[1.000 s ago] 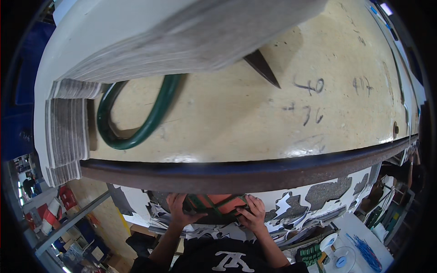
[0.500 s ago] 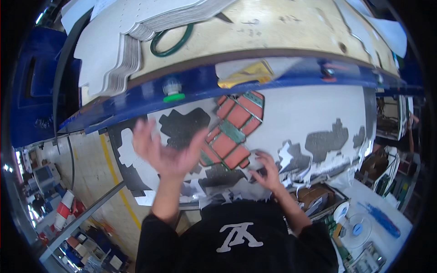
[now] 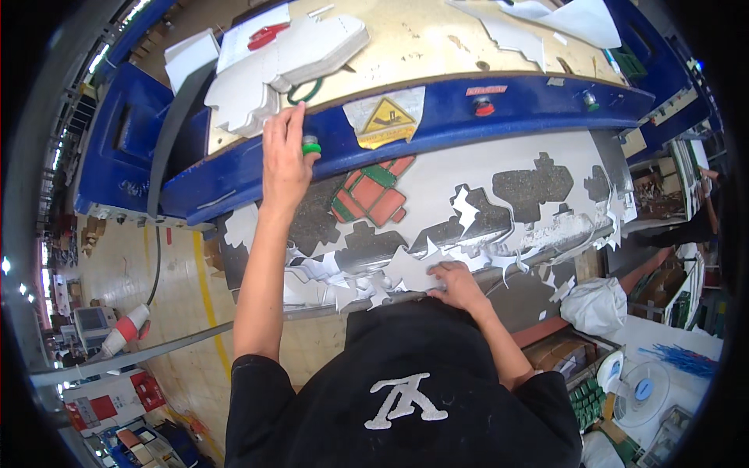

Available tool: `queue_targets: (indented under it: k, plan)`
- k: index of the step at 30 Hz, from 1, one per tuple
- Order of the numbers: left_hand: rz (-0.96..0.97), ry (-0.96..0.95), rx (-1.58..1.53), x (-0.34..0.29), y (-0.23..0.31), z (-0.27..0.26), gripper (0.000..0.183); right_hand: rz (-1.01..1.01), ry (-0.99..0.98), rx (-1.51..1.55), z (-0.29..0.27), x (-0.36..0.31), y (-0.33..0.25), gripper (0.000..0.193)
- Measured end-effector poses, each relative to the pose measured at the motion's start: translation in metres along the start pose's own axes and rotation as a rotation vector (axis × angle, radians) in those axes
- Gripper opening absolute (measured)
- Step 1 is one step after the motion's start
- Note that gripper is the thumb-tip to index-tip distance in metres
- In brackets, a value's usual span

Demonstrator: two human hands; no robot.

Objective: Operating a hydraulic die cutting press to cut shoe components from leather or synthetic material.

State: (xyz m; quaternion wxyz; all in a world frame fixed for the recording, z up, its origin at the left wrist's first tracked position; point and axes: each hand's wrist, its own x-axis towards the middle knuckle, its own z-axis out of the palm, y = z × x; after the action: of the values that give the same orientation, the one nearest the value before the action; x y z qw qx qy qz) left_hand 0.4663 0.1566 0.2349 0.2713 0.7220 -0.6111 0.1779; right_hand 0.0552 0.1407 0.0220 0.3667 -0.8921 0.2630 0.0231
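Note:
My left hand (image 3: 286,164) is raised to the blue machine beam (image 3: 452,121), fingers stretched up and thumb beside a green push button (image 3: 311,147); whether it presses the button cannot be told. Under the beam lies a cutting die (image 3: 373,199) with salmon-pink and green foam blocks, on a white sheet (image 3: 460,160) with shaped holes cut through it. My right hand (image 3: 460,286) rests at the near edge of the bed, its fingers slightly bent and apart, touching torn white offcuts (image 3: 409,271).
On the beam's wooden top sit a stack of white cut pieces (image 3: 269,70), a green ring (image 3: 306,93) and loose sheets (image 3: 511,39). A red button (image 3: 484,108) is farther right on the beam. A white fan (image 3: 641,388) and a white bag (image 3: 594,304) stand at the right.
My left hand has moved from above the bed up to the green button on the beam. My right hand has shifted from beside the die to the offcuts at the near edge. The view has shifted.

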Motion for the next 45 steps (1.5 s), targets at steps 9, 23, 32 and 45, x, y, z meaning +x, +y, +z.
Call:
queue_targets:
  k: [9, 23, 32, 45]
  plan:
    - [-0.028, -0.061, 0.024, -0.007, 0.019, -0.024, 0.096, 0.031, 0.524, -0.038, 0.027, -0.015, 0.012, 0.072]
    - [-0.035, -0.090, 0.083, -0.013, 0.027, -0.028, 0.103, -0.161, 0.824, -0.249, 0.062, 0.027, 0.050, 0.090]
    - [-0.002, -0.068, 0.183, -0.029, 0.040, -0.028, 0.100, -0.257, 0.832, -0.267, 0.029, 0.043, 0.041, 0.090]
    - [0.023, -0.026, 0.164, -0.052, 0.059, -0.039, 0.104, 0.039, 0.708, -0.337, 0.005, 0.025, 0.065, 0.055]
